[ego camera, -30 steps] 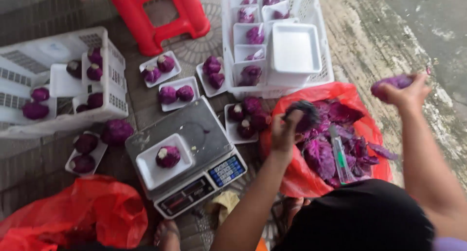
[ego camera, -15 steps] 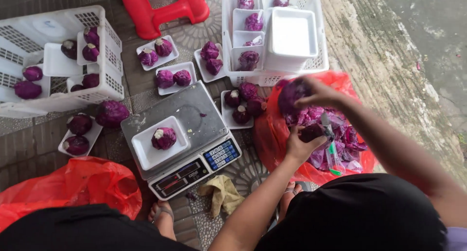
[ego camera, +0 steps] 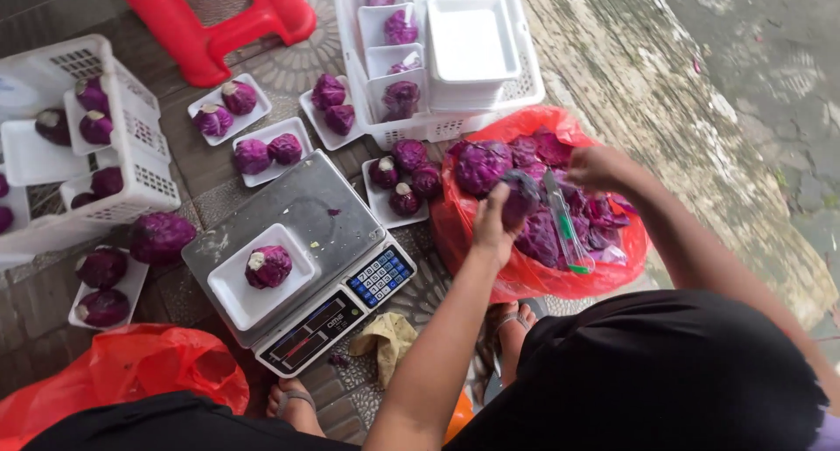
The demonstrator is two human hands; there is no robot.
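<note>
My left hand grips a small purple cabbage over the open red bag of purple leaves and cabbages. My right hand hovers at the bag's upper right, fingers curled just above the loose leaves; whether it holds anything is hidden. A green-handled knife lies in the bag between my hands. Left of the bag, a digital scale carries a white foam tray with one trimmed cabbage.
Foam trays with pairs of cabbages lie on the paved ground. White plastic crates stand at top centre and at left. A red stool, another red bag and a person's sandalled foot are close by.
My right hand, stretched far right holding a purple leaf, has come back over the bag. My left hand with the cabbage stayed over the bag. The view shifted slightly.
</note>
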